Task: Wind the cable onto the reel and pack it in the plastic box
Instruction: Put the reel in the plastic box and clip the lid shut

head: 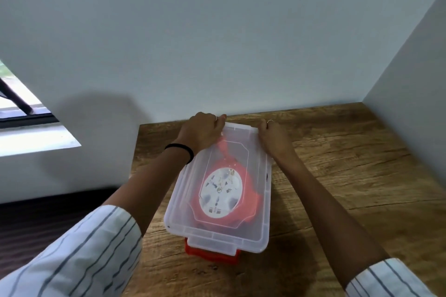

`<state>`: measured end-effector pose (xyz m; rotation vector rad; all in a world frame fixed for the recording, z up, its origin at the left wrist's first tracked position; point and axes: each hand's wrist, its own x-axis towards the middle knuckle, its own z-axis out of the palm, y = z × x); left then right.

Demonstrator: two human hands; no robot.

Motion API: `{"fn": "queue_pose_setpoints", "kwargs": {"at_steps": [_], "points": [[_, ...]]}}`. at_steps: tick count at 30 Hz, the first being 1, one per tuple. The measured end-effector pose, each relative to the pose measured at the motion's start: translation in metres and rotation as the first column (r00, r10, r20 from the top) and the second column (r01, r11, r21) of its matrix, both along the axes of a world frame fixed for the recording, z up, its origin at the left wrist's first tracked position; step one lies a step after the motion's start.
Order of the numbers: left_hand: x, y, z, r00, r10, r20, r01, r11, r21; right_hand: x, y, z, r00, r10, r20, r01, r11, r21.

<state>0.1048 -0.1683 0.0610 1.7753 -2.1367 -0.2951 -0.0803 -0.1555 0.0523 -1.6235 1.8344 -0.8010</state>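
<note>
Reel (pixel 223 196) and its orange cable sit inside the clear plastic box (pixel 264 205), which stands on the wooden counter (pixel 350 176) close to the pale wall. The reel lies flat, its white socket face turned up and its orange body showing through the translucent lid (pixel 212 237) that rests on top of the box. An orange latch (pixel 212 257) hangs at the near end of the box, below the lid's edge.

Both of the person's hands are at the far end of the box. The left hand (pixel 201 131) lies over the far left corner of the lid, fingers curled down onto the rim and a ring visible on one finger; a dark band circles that wrist. The right hand (pixel 272 134) is at the far right corner, fingers bent over the lid's edge, also wearing a ring. Both hands press or grip the lid's rim rather than holding anything loose. Striped white sleeves cover the upper forearms. A window (pixel 21 103) opens at the left, beyond the counter's edge.
</note>
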Motion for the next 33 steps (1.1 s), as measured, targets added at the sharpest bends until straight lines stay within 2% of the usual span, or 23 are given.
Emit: {"fn": "queue_pose_setpoints", "kwargs": {"at_steps": [2, 5, 11, 15, 17, 21, 24, 26, 29, 31, 33], "points": [[-0.008, -0.005, 0.009, 0.995, 0.02, 0.096, -0.028, 0.996, 0.082, 0.002, -0.004, 0.004, 0.993, 0.038, -0.113, -0.034, 0.999, 0.036], [-0.019, -0.014, 0.013, 0.98, 0.074, 0.187, -0.106, 0.979, 0.172, 0.008, -0.008, 0.01, 0.976, 0.126, -0.179, -0.113, 0.99, 0.081], [-0.016, -0.024, 0.007, 0.991, 0.105, 0.081, -0.125, 0.944, 0.305, 0.02, -0.012, 0.027, 0.937, 0.249, -0.244, -0.207, 0.961, 0.185], [-0.014, -0.028, 0.012, 0.997, 0.07, 0.024, -0.073, 0.886, 0.458, 0.022, -0.023, 0.034, 0.932, 0.327, -0.156, -0.257, 0.9, 0.352], [-0.014, -0.03, 0.013, 0.996, 0.084, -0.039, -0.051, 0.853, 0.519, 0.026, -0.027, 0.034, 0.922, 0.36, -0.138, -0.287, 0.88, 0.379], [-0.012, -0.03, 0.013, 0.959, 0.157, -0.236, -0.003, 0.838, 0.545, 0.024, -0.031, 0.025, 0.946, 0.296, -0.134, -0.242, 0.917, 0.317], [-0.01, -0.027, 0.005, 0.916, 0.159, -0.369, -0.02, 0.935, 0.353, 0.022, -0.032, 0.016, 0.973, 0.214, -0.082, -0.198, 0.964, 0.177], [-0.009, -0.02, 0.003, 0.914, 0.078, -0.399, 0.011, 0.977, 0.214, 0.021, -0.03, 0.013, 0.974, 0.223, -0.047, -0.222, 0.974, 0.034], [-0.003, -0.012, 0.002, 0.892, -0.018, -0.451, 0.117, 0.974, 0.194, 0.013, -0.02, 0.009, 0.942, 0.325, -0.081, -0.334, 0.93, -0.156], [0.004, -0.006, 0.003, 0.87, -0.038, -0.492, 0.187, 0.948, 0.258, 0.005, -0.013, 0.005, 0.906, 0.418, -0.073, -0.424, 0.893, -0.15], [0.012, 0.0, 0.001, 0.835, -0.034, -0.549, 0.232, 0.927, 0.295, 0.0, -0.006, 0.002, 0.878, 0.477, 0.029, -0.475, 0.878, -0.059]]}}
